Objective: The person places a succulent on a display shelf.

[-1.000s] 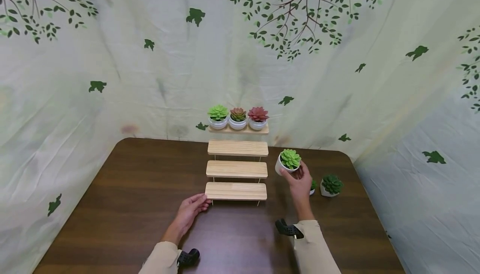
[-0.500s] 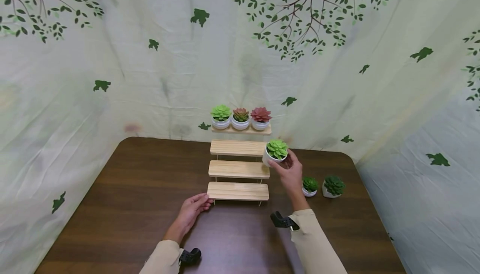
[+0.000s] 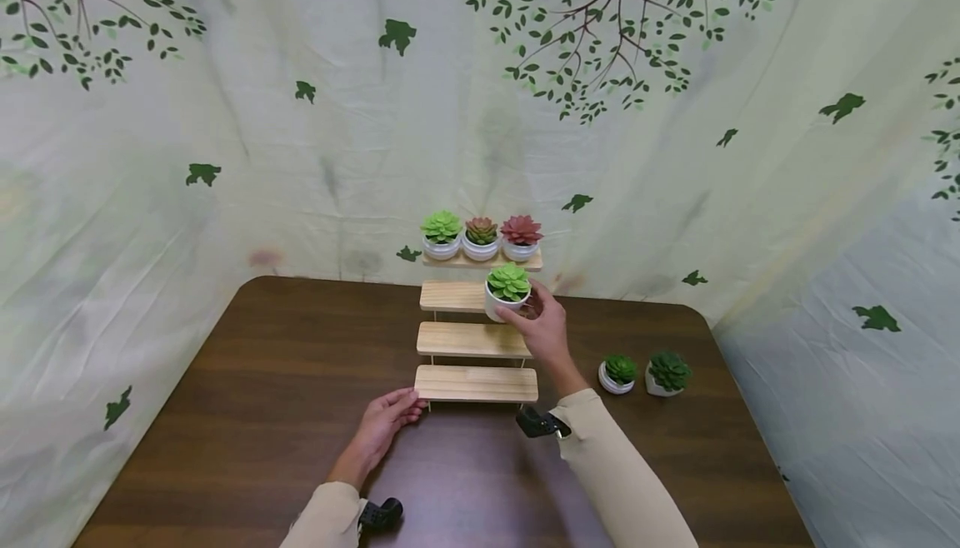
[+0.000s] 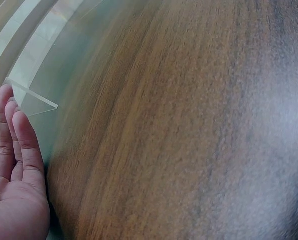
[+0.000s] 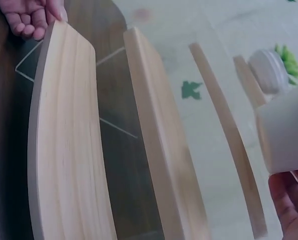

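A tiered display stand (image 3: 476,383) with pale wooden shelves and clear supports stands on the table. My right hand (image 3: 546,331) holds a light-green succulent (image 3: 508,281) in a white pot, gripping the pot by its right side. The pot (image 5: 289,132) is over the third shelf from the front, hiding part of it. My left hand (image 3: 384,425) pinches the front left corner of the lowest shelf (image 5: 68,125), thumb at the top edge and the other fingers (image 4: 28,145) lower down, by a clear support.
On the top shelf sit three potted succulents: light green (image 3: 441,231), reddish-green (image 3: 481,236) and red (image 3: 521,236). Two dark-green ones (image 3: 618,371) (image 3: 667,371) stand on the brown table (image 3: 300,348) at right. A leaf-printed cloth (image 3: 337,115) hangs behind.
My right hand has carried the light-green succulent leftward from beside the stand to over the third shelf. The left hand has stayed at the lowest shelf's corner.
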The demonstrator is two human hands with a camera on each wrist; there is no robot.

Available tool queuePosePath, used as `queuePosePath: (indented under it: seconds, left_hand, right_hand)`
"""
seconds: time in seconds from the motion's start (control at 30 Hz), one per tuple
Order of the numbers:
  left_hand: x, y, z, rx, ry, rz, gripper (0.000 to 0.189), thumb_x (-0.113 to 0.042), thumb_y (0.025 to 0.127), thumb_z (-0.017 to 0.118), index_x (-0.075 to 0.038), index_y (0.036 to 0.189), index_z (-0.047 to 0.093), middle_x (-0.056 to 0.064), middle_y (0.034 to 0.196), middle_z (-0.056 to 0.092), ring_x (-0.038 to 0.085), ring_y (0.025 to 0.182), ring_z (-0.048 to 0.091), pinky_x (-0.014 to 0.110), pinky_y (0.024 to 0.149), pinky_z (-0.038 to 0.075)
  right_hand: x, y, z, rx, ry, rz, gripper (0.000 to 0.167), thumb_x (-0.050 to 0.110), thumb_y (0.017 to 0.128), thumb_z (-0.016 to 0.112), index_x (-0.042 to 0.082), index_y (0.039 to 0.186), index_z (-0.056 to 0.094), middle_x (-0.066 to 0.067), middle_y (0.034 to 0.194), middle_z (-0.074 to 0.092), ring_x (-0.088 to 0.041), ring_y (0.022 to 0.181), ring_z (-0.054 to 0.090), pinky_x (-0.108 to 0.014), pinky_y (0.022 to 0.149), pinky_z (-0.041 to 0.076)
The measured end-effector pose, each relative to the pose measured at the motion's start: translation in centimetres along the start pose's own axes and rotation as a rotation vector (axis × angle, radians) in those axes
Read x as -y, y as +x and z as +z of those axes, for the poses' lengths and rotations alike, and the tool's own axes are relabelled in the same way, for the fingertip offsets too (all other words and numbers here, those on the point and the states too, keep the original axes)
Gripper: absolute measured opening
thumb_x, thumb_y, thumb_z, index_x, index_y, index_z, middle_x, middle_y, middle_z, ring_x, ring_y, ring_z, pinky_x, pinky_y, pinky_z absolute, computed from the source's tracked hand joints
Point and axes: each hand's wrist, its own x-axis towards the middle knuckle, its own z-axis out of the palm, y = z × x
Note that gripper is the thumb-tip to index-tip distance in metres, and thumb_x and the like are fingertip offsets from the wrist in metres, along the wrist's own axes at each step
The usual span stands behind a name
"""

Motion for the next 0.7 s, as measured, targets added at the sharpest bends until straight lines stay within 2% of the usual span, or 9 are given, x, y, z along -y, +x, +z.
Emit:
queuePosePath:
  seconds: [0.27, 0.43, 0.7]
  left_hand:
    - [0.0, 0.0, -0.1, 0.002, -0.002, -0.001, 0.021, -0.008, 0.097, 0.057, 0.009, 0.110, 0.060, 0.006, 0.087, 0.070, 0.015, 0.079, 0.064, 0.024, 0.073, 0.053]
    - [0.1, 0.1, -0.2, 0.026, -0.015, -0.004, 0.019, -0.007, 0.097, 0.056, 0.008, 0.109, 0.060, 0.005, 0.086, 0.070, 0.014, 0.079, 0.063, 0.024, 0.073, 0.053]
    - [0.2, 0.1, -0.2, 0.007, -0.009, -0.007, 0.023, -0.008, 0.097, 0.057, 0.010, 0.111, 0.060, 0.005, 0.087, 0.070, 0.013, 0.078, 0.063, 0.024, 0.073, 0.053]
  right_hand:
    - [0.5, 0.9, 2.9, 0.046, -0.015, -0.038, 0.065, 0.007, 0.077, 0.081, -0.002, 0.134, 0.050, -0.020, 0.122, 0.060, -0.030, 0.107, 0.060, -0.040, 0.094, 0.049]
    - [0.9, 1.6, 4.2, 0.078, -0.048, -0.022, 0.066, 0.011, 0.077, 0.082, 0.001, 0.134, 0.051, -0.018, 0.123, 0.061, -0.029, 0.111, 0.060, -0.037, 0.095, 0.049]
    - [0.9, 2.3, 5.4, 0.141, -0.078, 0.002, 0.068, 0.018, 0.078, 0.081, 0.005, 0.137, 0.049, -0.016, 0.127, 0.059, -0.027, 0.114, 0.059, -0.036, 0.096, 0.048]
